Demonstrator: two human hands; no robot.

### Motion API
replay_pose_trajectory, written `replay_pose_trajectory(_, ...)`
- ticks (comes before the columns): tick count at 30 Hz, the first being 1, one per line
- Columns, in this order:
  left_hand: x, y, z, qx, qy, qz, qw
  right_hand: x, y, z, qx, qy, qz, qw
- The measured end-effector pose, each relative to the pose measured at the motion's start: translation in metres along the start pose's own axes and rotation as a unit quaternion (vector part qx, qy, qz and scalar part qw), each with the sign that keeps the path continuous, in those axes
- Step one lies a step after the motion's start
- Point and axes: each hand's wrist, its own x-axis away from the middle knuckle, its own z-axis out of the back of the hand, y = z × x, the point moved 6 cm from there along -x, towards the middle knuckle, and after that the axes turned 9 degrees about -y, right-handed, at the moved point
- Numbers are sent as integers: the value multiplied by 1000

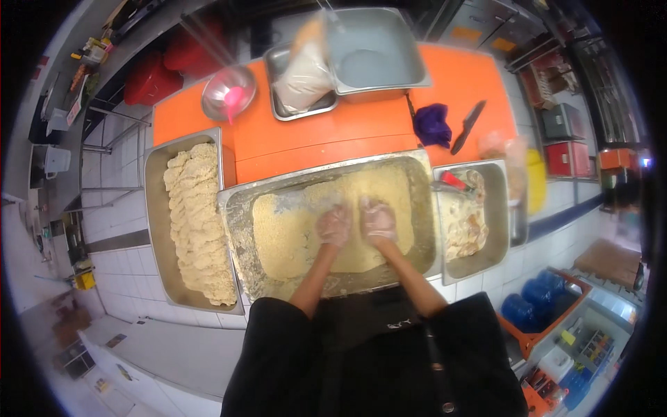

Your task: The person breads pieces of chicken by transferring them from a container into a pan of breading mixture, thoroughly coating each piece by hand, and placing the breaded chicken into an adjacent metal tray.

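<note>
Both hands wear thin clear gloves dusted with crumbs, and they are over a large steel pan [333,170] of pale yellow breadcrumbs [285,233]. My left hand [335,224] is low on the crumbs near the middle, its fingers curled in and slightly blurred. Just right of it, a small gap away, my right hand [379,219] is also curled downward against the crumbs. Whatever lies under or inside the fingers is hidden. Right of the pan, a smaller steel pan [504,208] holds pale wet pieces [465,222] that look like battered meat, with a red-handled utensil [453,181].
A deep pan [154,208] at left holds rows of breaded pieces [198,222]. On the orange table [292,135] are a metal bowl [212,104] with a pink scoop [235,97], a crumb bag [303,83], a grey-blue-looking pan [417,62], a purple cloth [432,125] and a knife [467,128].
</note>
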Motion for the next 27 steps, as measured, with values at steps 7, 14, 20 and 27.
replay_pose_trajectory(7, 6, -22, -14, 72, -238, -121, 961, -3, 22, -15, -39, -2, 276, 960)
replay_pose_trajectory(14, 22, 20, 74, 304, -71, -242, 919, -4, 10, 35, -214, -8, 254, 943)
replay_pose_trajectory(20, 73, 32, 106, -66, -41, -281, 957, 68, -10, 51, 116, 211, 353, 904)
replay_pose_trajectory(27, 59, -64, -28, -72, -265, -35, 961, 20, 105, -81, 287, -225, 116, 924)
